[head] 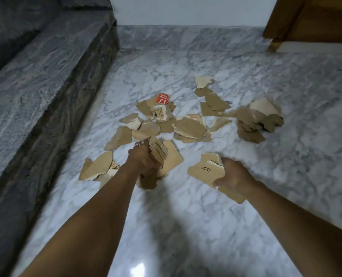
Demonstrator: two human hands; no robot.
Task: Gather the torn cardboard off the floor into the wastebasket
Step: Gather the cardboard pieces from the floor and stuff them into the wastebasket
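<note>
Two hands full: left grip [146,160] clamps a stack of scraps [159,151], right grip [233,174] holds a printed piece [205,170]. Loose cardboard lies ahead on the floor [186,216]: near-left scraps [98,166] closest to the left hand, main pile [166,120] centre, small heap [256,120] far right, nearer the right hand. Wastebasket not in view.

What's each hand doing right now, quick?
Left hand: closed on a bunch of cardboard scraps.
Right hand: closed on a printed cardboard piece.
</note>
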